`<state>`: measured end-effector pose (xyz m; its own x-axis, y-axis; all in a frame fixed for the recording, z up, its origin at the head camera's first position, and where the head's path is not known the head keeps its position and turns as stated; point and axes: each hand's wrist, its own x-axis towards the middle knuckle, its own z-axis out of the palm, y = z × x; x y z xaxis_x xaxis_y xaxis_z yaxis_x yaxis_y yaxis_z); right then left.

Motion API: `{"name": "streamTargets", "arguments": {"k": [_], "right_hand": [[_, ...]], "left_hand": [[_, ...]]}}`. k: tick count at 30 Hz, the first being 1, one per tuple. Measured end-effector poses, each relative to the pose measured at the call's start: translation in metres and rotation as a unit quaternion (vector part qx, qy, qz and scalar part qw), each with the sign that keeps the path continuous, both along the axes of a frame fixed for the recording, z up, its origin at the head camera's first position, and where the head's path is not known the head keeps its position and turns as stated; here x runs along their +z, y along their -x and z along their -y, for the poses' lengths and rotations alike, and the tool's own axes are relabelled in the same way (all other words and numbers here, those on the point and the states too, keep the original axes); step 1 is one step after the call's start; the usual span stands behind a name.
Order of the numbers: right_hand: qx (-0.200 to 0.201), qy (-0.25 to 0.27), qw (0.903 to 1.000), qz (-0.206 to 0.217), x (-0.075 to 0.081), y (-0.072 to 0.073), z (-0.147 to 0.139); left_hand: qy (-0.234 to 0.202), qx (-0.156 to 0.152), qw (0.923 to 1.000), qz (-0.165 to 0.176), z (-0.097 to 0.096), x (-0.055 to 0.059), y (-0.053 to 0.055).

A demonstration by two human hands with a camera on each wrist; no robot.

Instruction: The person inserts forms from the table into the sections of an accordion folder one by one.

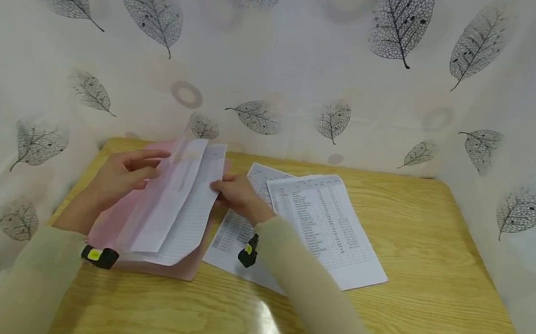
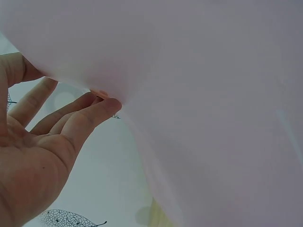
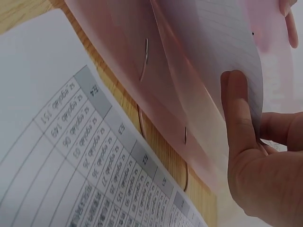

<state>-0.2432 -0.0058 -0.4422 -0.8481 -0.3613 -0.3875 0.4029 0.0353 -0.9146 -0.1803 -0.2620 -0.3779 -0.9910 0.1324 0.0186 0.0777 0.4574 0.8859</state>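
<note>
A pink translucent folder (image 1: pixel 115 213) lies on the left of the table with its front cover lifted. My left hand (image 1: pixel 124 171) holds the edge of this cover, which fills much of the left wrist view as a pale pink sheet (image 2: pixel 199 94). Printed white sheets (image 1: pixel 195 219) stand raised inside the folder. My right hand (image 1: pixel 239 193) pinches their right edge between thumb and fingers. In the right wrist view, thin metal prongs (image 3: pixel 146 52) show at the folder's pink back cover (image 3: pixel 118 38), beside the lifted paper (image 3: pixel 208 42).
Two printed table sheets, one (image 1: pixel 328 216) overlapping the other (image 1: pixel 232 231), lie just right of the folder, partly under my right forearm. The wooden table (image 1: pixel 410 327) is bordered at the back and sides by a white leaf-patterned curtain (image 1: pixel 302 80).
</note>
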Motion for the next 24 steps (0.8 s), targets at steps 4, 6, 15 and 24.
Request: {"name": "streamTargets", "arguments": {"k": [4,6,15,24], "right_hand": [[-0.010,0.004,0.9999,-0.002,-0.001,-0.001,0.006],[-0.015,0.002,0.9999,-0.003,-0.002,-0.002,0.009],[-0.018,0.004,0.9998,0.007,-0.007,-0.004,0.012],[0.006,0.048,0.9970,0.060,-0.005,-0.013,-0.012]], "left_hand": [[-0.002,-0.003,1.0000,-0.004,0.000,0.000,0.000],[-0.002,-0.006,1.0000,-0.005,-0.001,0.000,0.001],[-0.002,-0.005,1.0000,-0.003,-0.002,-0.001,0.000],[-0.006,-0.006,1.0000,-0.005,-0.001,-0.002,0.000]]}}
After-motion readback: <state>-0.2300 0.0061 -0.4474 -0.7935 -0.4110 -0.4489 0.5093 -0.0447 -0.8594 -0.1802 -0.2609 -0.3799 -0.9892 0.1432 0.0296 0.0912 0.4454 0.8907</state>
